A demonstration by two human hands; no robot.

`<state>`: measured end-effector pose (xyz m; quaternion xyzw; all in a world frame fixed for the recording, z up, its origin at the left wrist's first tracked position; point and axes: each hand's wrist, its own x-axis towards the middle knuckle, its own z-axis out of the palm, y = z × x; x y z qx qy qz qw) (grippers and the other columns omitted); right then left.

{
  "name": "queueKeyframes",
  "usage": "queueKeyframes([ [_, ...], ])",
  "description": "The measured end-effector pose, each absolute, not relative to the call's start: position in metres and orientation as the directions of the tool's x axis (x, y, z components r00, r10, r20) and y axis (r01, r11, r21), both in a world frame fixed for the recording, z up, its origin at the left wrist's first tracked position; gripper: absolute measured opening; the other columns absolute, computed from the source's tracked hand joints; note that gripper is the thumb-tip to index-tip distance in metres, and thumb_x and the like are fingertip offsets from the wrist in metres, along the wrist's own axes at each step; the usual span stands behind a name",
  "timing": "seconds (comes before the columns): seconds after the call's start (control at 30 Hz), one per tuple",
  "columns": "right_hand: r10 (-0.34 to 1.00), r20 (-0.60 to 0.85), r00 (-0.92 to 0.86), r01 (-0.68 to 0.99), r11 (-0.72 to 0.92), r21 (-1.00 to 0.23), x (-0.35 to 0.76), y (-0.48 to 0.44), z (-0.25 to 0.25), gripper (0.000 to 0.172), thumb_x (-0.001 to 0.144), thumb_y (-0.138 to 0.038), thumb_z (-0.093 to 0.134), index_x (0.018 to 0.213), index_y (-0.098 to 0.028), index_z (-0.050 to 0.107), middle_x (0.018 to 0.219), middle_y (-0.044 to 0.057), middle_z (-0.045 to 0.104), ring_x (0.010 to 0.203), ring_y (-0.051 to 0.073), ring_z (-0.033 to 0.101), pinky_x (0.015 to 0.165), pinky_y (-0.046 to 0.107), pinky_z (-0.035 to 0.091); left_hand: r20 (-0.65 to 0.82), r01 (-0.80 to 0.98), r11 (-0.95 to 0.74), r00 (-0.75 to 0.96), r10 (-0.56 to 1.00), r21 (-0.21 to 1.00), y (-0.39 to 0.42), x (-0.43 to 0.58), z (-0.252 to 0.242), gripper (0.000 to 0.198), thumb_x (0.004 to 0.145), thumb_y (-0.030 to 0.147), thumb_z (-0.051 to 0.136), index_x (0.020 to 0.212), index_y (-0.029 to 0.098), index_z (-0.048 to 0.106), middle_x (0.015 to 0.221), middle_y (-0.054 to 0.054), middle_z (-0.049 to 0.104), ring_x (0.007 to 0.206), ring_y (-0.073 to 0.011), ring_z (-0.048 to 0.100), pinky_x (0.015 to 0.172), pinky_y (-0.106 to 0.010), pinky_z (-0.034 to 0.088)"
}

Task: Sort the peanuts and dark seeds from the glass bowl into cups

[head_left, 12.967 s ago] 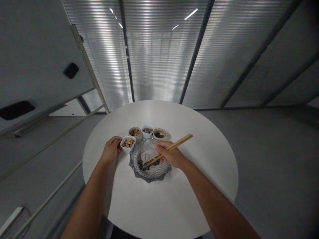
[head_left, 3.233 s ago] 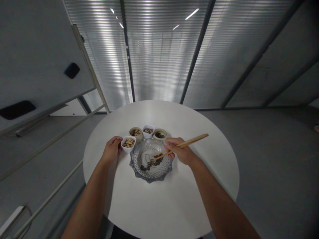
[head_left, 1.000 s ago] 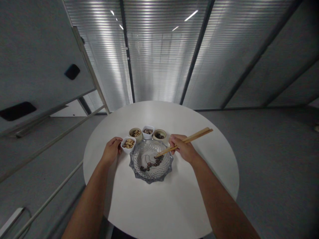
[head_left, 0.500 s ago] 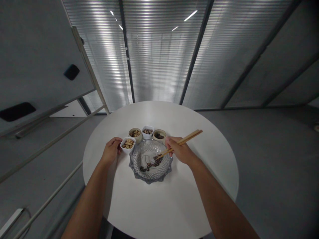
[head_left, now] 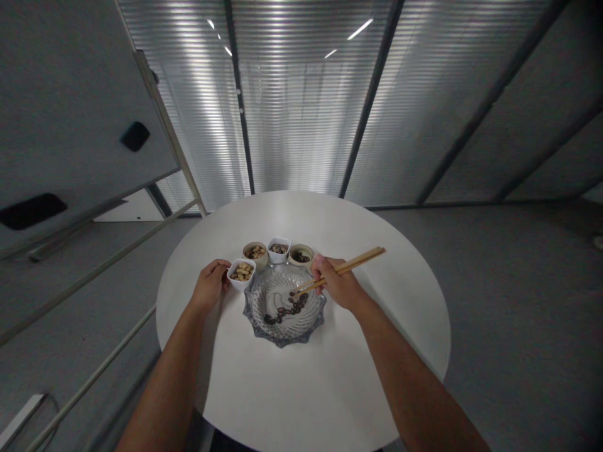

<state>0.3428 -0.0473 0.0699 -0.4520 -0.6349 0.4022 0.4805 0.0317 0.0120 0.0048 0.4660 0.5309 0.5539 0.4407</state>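
My right hand (head_left: 335, 281) is closed round a pair of wooden chopsticks (head_left: 355, 260). The chopstick tips reach over the clear glass plate (head_left: 261, 333), which has a scalloped rim. Close to the tips is a dark bean; whether they pinch it I cannot tell. Several dark brown beans (head_left: 282, 312) lie in a curved line inside the plate. At the left, my left hand (head_left: 211, 286) rests on the table, its curled fingers against the left side of a white square bowl (head_left: 241, 284) of pale nuts.
Behind the plate stand a beige bowl (head_left: 257, 261) of nuts, a white bowl (head_left: 279, 257) with dark-striped seeds and another beige bowl (head_left: 301, 262) with dark pieces. All are on a round white table (head_left: 301, 389). A white board (head_left: 80, 94) on a frame stands left.
The chopstick tips have moved slightly up and away from the line of beans. A dark bean near the tips now sits apart from the others. My left hand has stayed in place.
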Motion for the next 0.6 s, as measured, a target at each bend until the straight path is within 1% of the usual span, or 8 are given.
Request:
queueKeyframes([
  [0.27, 0.955, 0.295, -0.019, 0.132, 0.295, -0.946, 0.3426, -0.0475, 0.0779, 0.062, 0.093, -0.073, 0.045, 0.060, -0.022, 0.053, 0.042, -0.003, 0.050, 0.038, 0.013, 0.048, 0.040, 0.024, 0.036, 0.049, 0.001, -0.050, -0.169, 0.984, 0.999, 0.0114, 0.0327, 0.0069, 0.022, 0.074, 0.038, 0.065, 0.077, 0.017, 0.066, 0.053, 0.002, 0.054, 0.041, -0.0111, 0.044, 0.041, -0.024, 0.030],
  [0.47, 0.937, 0.345, 0.048, 0.081, 0.340, -0.937, 0.3458, -0.0456, 0.0738, 0.061, 0.094, -0.071, 0.046, 0.060, -0.022, 0.053, 0.044, -0.001, 0.053, 0.039, 0.013, 0.049, 0.041, 0.025, 0.036, 0.048, 0.016, -0.046, -0.179, 0.983, 0.999, 0.0111, 0.0326, 0.0068, 0.021, 0.074, 0.038, 0.065, 0.077, 0.017, 0.067, 0.053, 0.002, 0.055, 0.041, -0.0108, 0.045, 0.041, -0.024, 0.030],
  [0.6, 0.917, 0.371, 0.146, 0.085, 0.362, -0.928, 0.3472, -0.0463, 0.0763, 0.061, 0.094, -0.072, 0.045, 0.059, -0.022, 0.053, 0.043, -0.001, 0.053, 0.038, 0.013, 0.048, 0.041, 0.026, 0.036, 0.038, -0.005, -0.039, -0.180, 0.983, 0.999, 0.0118, 0.0329, 0.0048, 0.020, 0.074, 0.037, 0.065, 0.078, 0.017, 0.067, 0.051, 0.003, 0.054, 0.040, -0.0107, 0.044, 0.040, -0.023, 0.029],
])
